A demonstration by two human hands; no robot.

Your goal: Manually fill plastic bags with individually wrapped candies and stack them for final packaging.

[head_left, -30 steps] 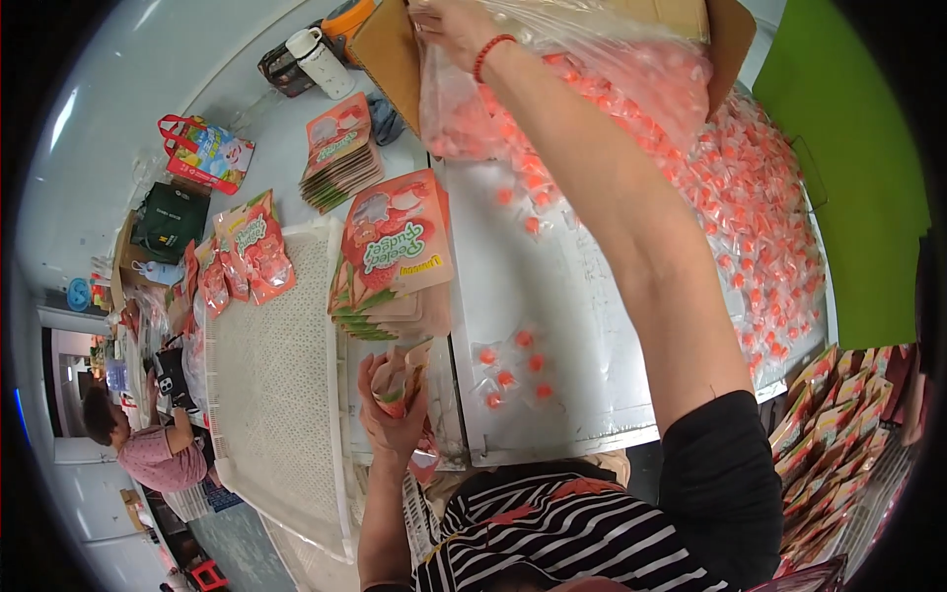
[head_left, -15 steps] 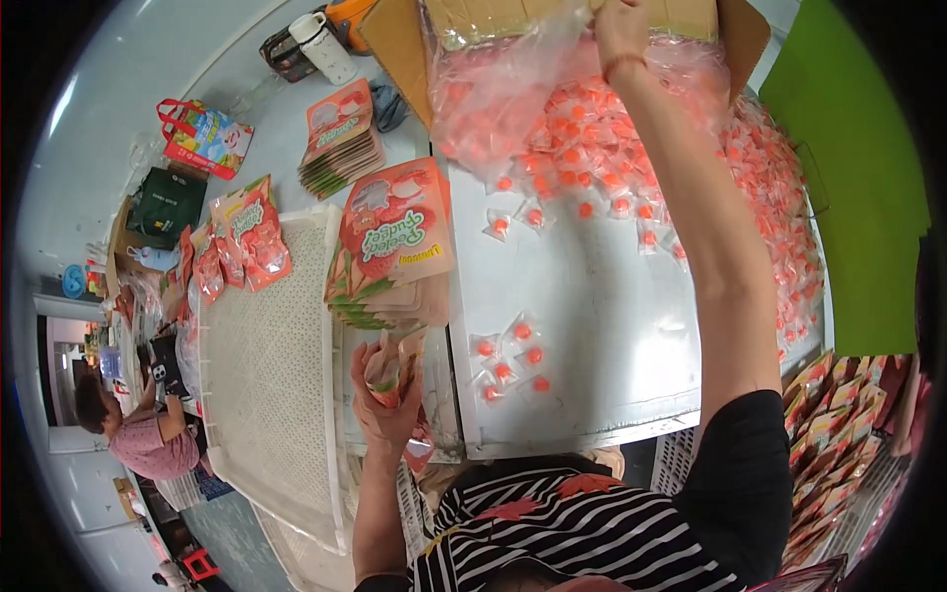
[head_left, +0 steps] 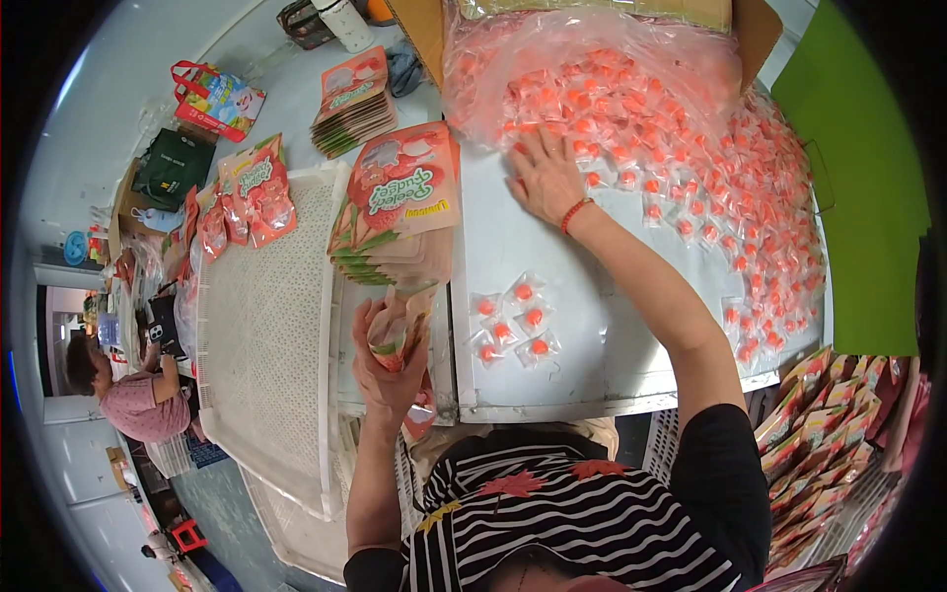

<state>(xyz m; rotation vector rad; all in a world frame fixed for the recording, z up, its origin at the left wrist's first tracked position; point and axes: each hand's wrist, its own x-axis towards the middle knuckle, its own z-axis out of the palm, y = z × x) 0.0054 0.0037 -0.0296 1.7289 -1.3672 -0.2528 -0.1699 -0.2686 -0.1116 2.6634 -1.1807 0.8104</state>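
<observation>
So the left hand (head_left: 385, 390) has its grip wrapped round an opened pouch (head_left: 394, 333), mouth up, near the front edge of the desk (head_left: 612, 370) and a bit left of the seam. The right hand (head_left: 547, 180) is palm down with its grip pretty wide, fingers spread and the tips right at the lower fringe of a big heap of wrapped candies (head_left: 621, 99). Can't tell if anything's under that palm, tbh. The heap fills the far edge, partly under clear plastic (head_left: 481, 84) by a cardboard box (head_left: 416, 37), and runs down the right edge. Six loose candies (head_left: 534, 317) sit near the front edge, just right of the seam. Left of the seam, just beyond the left hand, there's a stack of flat pouches (head_left: 400, 187), with another stack (head_left: 355, 84) further back. A white tray (head_left: 266, 326) lies left of those, filled pouches (head_left: 264, 197) at its far left corner.
</observation>
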